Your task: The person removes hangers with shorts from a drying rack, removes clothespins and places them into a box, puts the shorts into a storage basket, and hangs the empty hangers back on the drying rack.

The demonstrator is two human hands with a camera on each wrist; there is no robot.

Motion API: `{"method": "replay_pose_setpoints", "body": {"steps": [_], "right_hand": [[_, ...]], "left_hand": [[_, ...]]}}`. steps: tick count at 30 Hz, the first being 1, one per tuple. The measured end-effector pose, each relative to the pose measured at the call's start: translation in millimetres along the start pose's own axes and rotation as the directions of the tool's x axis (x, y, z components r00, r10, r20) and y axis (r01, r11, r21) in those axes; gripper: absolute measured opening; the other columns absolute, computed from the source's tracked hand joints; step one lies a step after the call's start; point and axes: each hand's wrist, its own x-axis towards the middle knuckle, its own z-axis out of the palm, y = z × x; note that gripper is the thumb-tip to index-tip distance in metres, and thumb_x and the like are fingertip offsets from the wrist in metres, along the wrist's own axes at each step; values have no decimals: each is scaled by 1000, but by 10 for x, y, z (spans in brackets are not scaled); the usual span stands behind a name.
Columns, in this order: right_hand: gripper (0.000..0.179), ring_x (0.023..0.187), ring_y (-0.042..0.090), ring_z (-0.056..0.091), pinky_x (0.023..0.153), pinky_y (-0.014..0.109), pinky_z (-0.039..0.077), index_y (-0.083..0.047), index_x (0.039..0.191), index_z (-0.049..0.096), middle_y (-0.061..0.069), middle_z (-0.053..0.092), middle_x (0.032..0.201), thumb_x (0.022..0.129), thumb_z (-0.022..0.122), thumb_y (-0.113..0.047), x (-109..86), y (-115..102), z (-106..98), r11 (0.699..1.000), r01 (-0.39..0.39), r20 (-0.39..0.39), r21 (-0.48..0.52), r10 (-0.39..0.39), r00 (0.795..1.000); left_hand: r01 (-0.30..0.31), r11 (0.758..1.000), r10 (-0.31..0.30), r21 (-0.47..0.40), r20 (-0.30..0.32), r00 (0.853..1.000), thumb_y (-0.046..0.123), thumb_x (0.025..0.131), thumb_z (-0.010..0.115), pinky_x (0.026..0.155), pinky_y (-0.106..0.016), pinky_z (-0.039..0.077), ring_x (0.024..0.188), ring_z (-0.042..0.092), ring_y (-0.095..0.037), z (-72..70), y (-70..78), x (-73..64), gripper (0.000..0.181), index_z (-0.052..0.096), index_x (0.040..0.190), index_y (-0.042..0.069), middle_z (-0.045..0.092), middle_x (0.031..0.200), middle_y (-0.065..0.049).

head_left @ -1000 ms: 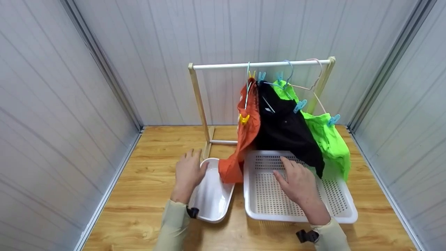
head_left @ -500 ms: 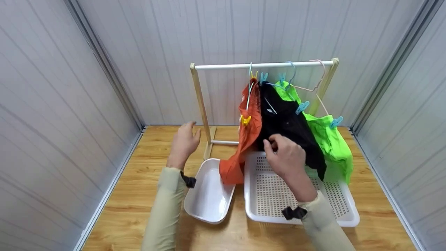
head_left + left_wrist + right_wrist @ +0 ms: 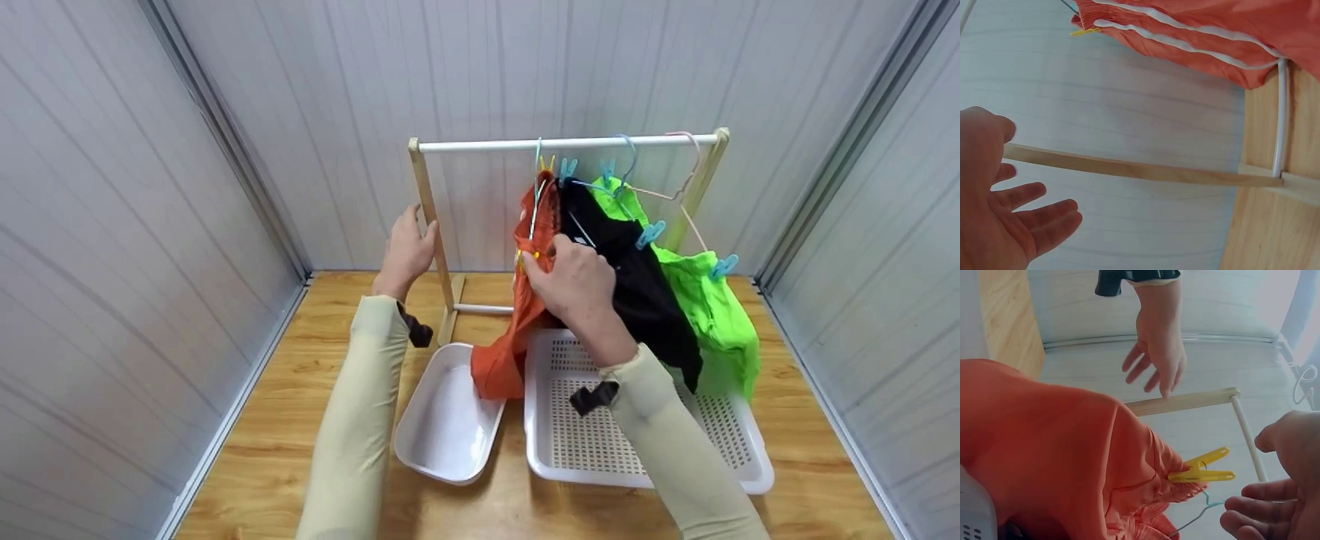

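Note:
My right hand (image 3: 577, 285) is at the waistband of a pair of orange pants (image 3: 499, 367) hung from a thin wire hanger. In the right wrist view its thumb and fingers are spread apart, a little short of the handles of a yellow clothespin (image 3: 1202, 471) that bites the elastic waistband. That clothespin is mostly covered by the hand in the head view. My left hand (image 3: 409, 251) is beside the left wooden post (image 3: 439, 255) of a small clothes rack, fingers extended and holding nothing. Whether it touches the post I cannot tell.
Black pants (image 3: 637, 300) and bright green pants (image 3: 712, 307) hang to the right, clipped with blue clothespins (image 3: 651, 234). Below stand a white tub (image 3: 450, 427), which the orange leg dips into, and a white perforated basket (image 3: 592, 427). A white rod (image 3: 480, 146) tops the rack.
Both hands have risen from over the tub and basket. The left has come up along the rack's post; the right has moved up and left to the orange pants' waistband.

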Motion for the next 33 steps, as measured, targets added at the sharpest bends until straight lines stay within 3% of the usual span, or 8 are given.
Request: {"method": "replay_pose_setpoints", "body": {"steps": [3, 6, 9, 12, 19, 25, 30, 33], "right_hand": [[47, 59, 25, 58, 53, 37, 49, -7, 88, 60, 8, 56, 68, 88, 61, -53, 83, -41, 74, 999, -27, 25, -36, 28, 999], [49, 61, 27, 59, 55, 39, 50, -8, 85, 58, 9, 57, 69, 86, 60, -57, 145, -50, 168, 996, -46, 44, -77, 50, 998], [47, 64, 31, 60, 56, 43, 50, -10, 82, 56, 10, 59, 69, 85, 60, -57, 205, -60, 256, 995, -43, 45, -94, 47, 998], [41, 63, 31, 61, 56, 44, 50, -11, 82, 56, 10, 59, 69, 84, 61, -51, 235, -106, 305, 995, -35, 36, -90, 39, 999], [54, 66, 31, 62, 59, 44, 52, -6, 100, 50, 12, 60, 76, 81, 65, -54, 191, -130, 384, 988, -126, 111, -92, 136, 984], [37, 76, 37, 64, 65, 49, 51, -6, 93, 56, 17, 65, 84, 84, 66, -40, 117, 33, 497, 967, -248, 101, 53, 242, 965], [35, 89, 39, 63, 77, 50, 48, -4, 102, 59, 18, 67, 93, 88, 66, -35, 48, 116, 572, 890, -353, 68, 287, 349, 935], [38, 96, 40, 61, 84, 50, 46, 1, 113, 55, 21, 65, 100, 94, 60, -32, 5, 149, 622, 848, -381, 59, 367, 388, 920]], "left_hand": [[-38, 991, 35, -127, -26, 999, 29, 105, 43, 104, -42, 36, 130, 41, -28, 32, -3, 98, 51, 31, 149, 6, 42, 142, -18], [-89, 957, 78, -275, -49, 996, 24, 106, 41, 96, -42, 41, 116, 48, -27, 113, -28, 162, 43, 36, 145, 7, 49, 129, -19], [-96, 914, 71, -395, -78, 994, 21, 107, 37, 89, -42, 44, 105, 51, -26, 179, -74, 190, 37, 42, 140, 7, 53, 119, -17], [-85, 887, 45, -455, -98, 994, 18, 107, 35, 88, -42, 45, 104, 53, -26, 187, -137, 197, 35, 46, 138, 7, 55, 119, -17], [-81, 901, 35, -426, -114, 993, 17, 106, 36, 87, -42, 48, 103, 56, -25, 199, -177, 211, 34, 52, 135, 10, 59, 117, -15], [-52, 916, 10, -397, -106, 994, 24, 106, 36, 88, -42, 48, 106, 56, -24, 219, -189, 201, 37, 51, 139, 14, 59, 122, -14], [-47, 930, 1, -365, -126, 992, 26, 106, 37, 89, -42, 47, 109, 56, -24, 229, -201, 213, 38, 51, 139, 15, 59, 126, -12], [-48, 934, 1, -354, -131, 991, 27, 106, 37, 91, -41, 47, 113, 56, -22, 234, -197, 220, 39, 49, 142, 17, 58, 129, -10]]}}
